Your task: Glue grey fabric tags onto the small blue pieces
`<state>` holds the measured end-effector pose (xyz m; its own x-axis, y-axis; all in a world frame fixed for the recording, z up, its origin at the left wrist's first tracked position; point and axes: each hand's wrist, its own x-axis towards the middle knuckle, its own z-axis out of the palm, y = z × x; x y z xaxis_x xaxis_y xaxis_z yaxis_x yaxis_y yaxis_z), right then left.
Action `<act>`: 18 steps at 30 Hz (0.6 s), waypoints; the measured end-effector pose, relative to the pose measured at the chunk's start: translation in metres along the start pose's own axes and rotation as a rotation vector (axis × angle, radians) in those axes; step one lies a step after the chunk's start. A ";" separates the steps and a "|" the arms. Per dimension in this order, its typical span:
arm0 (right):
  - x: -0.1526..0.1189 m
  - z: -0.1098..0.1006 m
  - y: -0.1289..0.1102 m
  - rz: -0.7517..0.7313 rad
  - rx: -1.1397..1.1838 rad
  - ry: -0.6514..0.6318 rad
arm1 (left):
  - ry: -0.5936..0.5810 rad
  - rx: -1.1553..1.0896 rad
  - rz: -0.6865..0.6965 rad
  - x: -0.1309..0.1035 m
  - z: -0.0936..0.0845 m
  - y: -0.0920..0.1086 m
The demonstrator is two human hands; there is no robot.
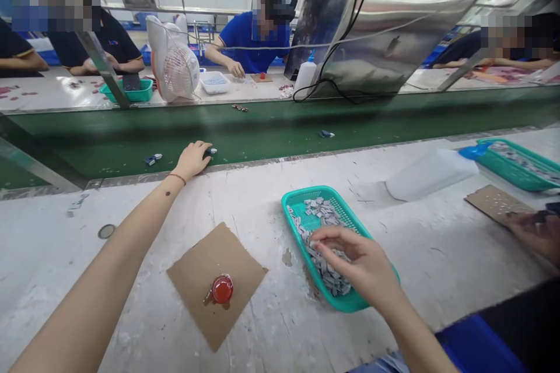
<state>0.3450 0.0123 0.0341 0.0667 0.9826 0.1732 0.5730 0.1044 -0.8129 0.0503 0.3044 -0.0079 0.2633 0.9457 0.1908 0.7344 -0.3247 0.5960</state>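
"Grey pieces (335,284): where do we have them?"
"In our teal basket (350,304), between the counter's (280,332) far and near edges; our right hand (365,262) pinches one."
"And our left hand (191,160)?"
"Curved at a dark piece (212,151) beyond the far edge; gripping, we can't tell."

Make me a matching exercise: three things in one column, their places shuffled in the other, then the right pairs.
1. Left hand
2. Right hand
3. Red round object

A. On a brown cardboard square
B. At a small piece near the edge of the green surface
C. Over a teal basket of small grey pieces

Pairs: 1-B, 2-C, 3-A
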 end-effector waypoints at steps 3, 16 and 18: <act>-0.025 0.031 -0.023 -0.096 0.053 -0.044 | 0.036 -0.158 -0.080 -0.004 0.006 0.006; -0.047 0.120 -0.040 0.002 0.266 -0.143 | 0.001 -1.262 -0.514 -0.182 -0.042 0.033; -0.044 0.121 -0.045 -0.038 0.145 -0.145 | -0.018 -1.330 -0.557 -0.214 -0.044 0.036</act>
<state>0.2180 -0.0167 -0.0042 -0.0776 0.9882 0.1320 0.4484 0.1529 -0.8807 -0.0067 0.0912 0.0072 0.1568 0.9383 -0.3083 -0.3719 0.3453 0.8617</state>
